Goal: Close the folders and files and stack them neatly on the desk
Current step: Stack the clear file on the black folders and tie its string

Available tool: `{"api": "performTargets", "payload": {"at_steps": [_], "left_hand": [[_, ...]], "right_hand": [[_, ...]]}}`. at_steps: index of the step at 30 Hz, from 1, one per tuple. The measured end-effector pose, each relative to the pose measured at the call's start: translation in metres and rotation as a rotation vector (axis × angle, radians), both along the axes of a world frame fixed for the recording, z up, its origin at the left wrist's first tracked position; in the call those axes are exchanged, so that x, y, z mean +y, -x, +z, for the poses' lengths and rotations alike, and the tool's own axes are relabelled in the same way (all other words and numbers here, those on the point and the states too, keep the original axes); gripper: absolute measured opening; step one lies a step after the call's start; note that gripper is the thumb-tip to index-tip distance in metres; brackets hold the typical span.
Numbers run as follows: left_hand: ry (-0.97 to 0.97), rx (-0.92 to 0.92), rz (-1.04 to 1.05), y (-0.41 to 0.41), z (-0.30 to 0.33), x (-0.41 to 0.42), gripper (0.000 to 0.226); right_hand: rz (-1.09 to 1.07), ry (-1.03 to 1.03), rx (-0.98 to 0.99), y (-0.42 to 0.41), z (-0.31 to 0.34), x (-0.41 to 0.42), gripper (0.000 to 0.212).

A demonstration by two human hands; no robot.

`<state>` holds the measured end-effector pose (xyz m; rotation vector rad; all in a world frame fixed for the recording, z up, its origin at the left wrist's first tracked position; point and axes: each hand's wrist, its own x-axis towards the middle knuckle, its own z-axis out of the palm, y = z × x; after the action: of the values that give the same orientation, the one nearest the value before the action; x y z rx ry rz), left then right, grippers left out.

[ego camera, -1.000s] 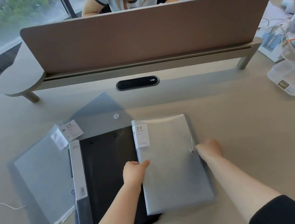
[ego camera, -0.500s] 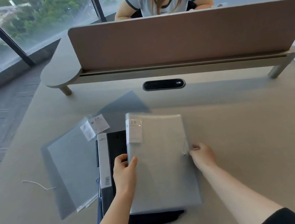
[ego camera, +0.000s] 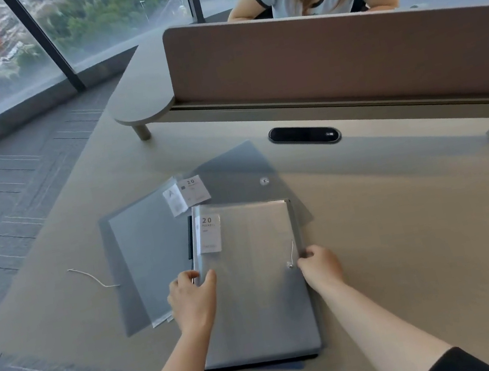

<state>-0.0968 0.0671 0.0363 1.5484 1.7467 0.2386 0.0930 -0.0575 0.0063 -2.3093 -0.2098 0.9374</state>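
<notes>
Currently your left hand pinches the spine edge and your right hand pinches the opposite edge of the grey pocket folder. It lies closed, squared over the black folder near the desk's front edge. Left to do, judging by layout: the translucent folder and the snap envelope lie unstacked beside it.
</notes>
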Motion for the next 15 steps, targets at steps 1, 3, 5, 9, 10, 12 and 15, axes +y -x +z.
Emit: {"api": "performTargets", "payload": {"at_steps": [1, 3, 5, 9, 10, 12, 15], "left_hand": [[0.029, -0.027, 0.004, 0.001, -0.002, 0.001, 0.040], [0.073, -0.075, 0.011, 0.001, -0.004, 0.001, 0.044], [0.102, -0.097, 0.028, 0.001, -0.004, 0.002, 0.051], [0.168, -0.085, 0.052, 0.000, -0.002, 0.009, 0.076], [0.190, -0.072, 0.051, 0.000, -0.002, 0.012, 0.077], [0.235, -0.059, 0.054, -0.001, -0.002, 0.017, 0.071], [0.272, -0.088, 0.053, -0.004, 0.001, 0.019, 0.056]], "right_hand": [[-0.013, 0.004, 0.010, -0.001, 0.000, 0.001, 0.015], [-0.038, 0.018, 0.037, -0.003, 0.000, 0.001, 0.008], [-0.075, 0.030, 0.082, -0.005, -0.001, 0.000, 0.009], [-0.164, 0.017, 0.192, -0.008, -0.012, 0.001, 0.007], [-0.180, 0.012, 0.221, -0.008, -0.016, 0.002, 0.004], [-0.202, 0.011, 0.271, -0.007, -0.016, 0.005, 0.009], [-0.224, 0.004, 0.273, -0.006, -0.010, 0.005, 0.002]]}}
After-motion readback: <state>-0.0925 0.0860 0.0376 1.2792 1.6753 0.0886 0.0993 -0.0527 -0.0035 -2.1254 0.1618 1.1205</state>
